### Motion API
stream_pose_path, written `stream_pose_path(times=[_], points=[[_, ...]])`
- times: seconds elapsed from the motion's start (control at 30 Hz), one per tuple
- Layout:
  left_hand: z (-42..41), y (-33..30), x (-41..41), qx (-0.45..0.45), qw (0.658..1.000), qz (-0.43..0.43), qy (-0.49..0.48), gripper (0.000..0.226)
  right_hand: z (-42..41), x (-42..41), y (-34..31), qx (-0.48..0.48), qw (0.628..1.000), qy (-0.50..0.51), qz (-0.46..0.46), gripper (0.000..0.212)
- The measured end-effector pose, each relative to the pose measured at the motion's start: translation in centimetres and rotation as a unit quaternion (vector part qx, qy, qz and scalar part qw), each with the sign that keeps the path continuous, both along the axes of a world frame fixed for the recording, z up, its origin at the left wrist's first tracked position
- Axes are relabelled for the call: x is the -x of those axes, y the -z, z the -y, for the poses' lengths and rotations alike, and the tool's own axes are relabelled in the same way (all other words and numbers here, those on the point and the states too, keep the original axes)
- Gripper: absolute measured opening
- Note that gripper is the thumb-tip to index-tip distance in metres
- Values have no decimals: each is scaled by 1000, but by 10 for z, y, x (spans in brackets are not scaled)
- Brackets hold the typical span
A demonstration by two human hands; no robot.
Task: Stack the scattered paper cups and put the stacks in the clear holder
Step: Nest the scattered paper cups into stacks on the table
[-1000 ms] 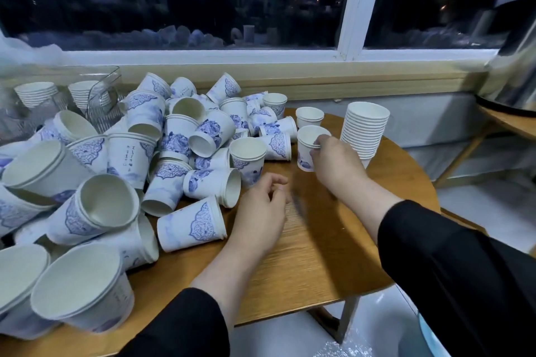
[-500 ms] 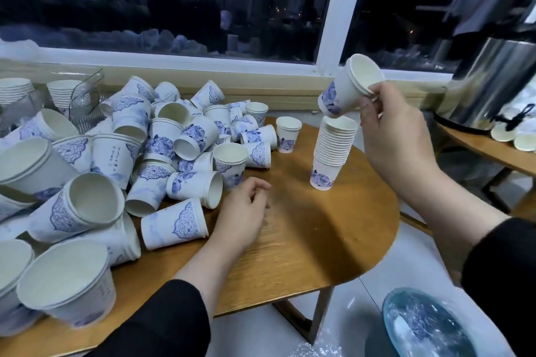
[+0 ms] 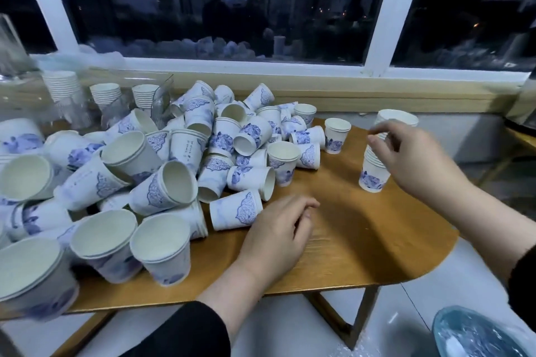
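Note:
Many white paper cups with blue prints lie scattered in a pile (image 3: 185,153) over the left half of the wooden table (image 3: 362,229). A stack of cups (image 3: 374,174) stands upright near the table's right edge. My right hand (image 3: 412,159) is in front of this stack, fingers loosely spread and touching its side just under the top cup. My left hand (image 3: 278,226) rests on the table with loosely curled fingers and holds nothing, right beside a cup lying on its side (image 3: 235,210). The clear holder (image 3: 162,98) at the back left has several short stacks in it.
A single upright cup (image 3: 336,135) stands between the pile and the stack. The window sill (image 3: 377,101) runs behind the table. A round blue object wrapped in plastic (image 3: 478,333) sits on the floor at bottom right. Another table's edge (image 3: 522,139) shows at the far right.
My right hand picked up a cup, lifted it above the stack, and has set it on top; the hand is now lower, against the stack. My left hand stayed on the table.

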State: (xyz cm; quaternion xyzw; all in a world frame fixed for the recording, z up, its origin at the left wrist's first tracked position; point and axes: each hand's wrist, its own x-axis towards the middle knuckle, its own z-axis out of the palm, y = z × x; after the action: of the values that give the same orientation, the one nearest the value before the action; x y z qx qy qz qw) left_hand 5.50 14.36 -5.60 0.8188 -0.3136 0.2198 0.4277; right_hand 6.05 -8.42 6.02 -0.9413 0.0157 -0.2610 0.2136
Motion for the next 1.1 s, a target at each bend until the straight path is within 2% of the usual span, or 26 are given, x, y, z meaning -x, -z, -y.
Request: stream_pose_path(times=[0.07, 0.1, 0.2, 0.3, 0.4, 0.47, 0.6, 0.7, 0.83, 0.93, 1.0, 1.1], points=[[-14, 0, 6, 0, 996, 76, -44, 24, -31, 6, 24, -30, 997, -68, -30, 11], [-20, -2, 8, -6, 993, 87, -79, 27, -47, 7, 39, -49, 993, -99, -48, 8], [-30, -3, 14, -89, 977, 49, -189, 50, -91, 7, 78, -164, 968, -155, -114, 11], [-37, 7, 15, -180, 950, 12, -254, 75, -119, -1, 100, -334, 923, -142, -129, 20], [-40, 16, 14, -218, 936, 27, -276, 77, -132, -14, 105, -440, 880, -124, -127, 26], [-40, 18, 13, -224, 932, 30, -284, 78, -138, -21, 105, -453, 873, -119, -132, 25], [-42, 21, 8, -237, 929, 11, -284, 83, -151, -29, 100, -471, 866, -106, -132, 5], [-44, 23, 6, -229, 928, 11, -292, 80, -154, -28, 99, -481, 863, -99, -118, 9], [-42, 21, 9, -215, 933, 23, -289, 81, -147, -21, 103, -465, 877, -72, -97, 13], [-42, 20, 14, -206, 934, 17, -290, 85, -139, -12, 108, -484, 869, -65, -77, 11], [-42, 21, 17, -196, 940, 8, -279, 86, -130, -2, 110, -503, 861, -50, -46, 10], [-42, 19, 19, -169, 951, -5, -260, 86, -114, 15, 102, -462, 885, -42, 39, 10]])
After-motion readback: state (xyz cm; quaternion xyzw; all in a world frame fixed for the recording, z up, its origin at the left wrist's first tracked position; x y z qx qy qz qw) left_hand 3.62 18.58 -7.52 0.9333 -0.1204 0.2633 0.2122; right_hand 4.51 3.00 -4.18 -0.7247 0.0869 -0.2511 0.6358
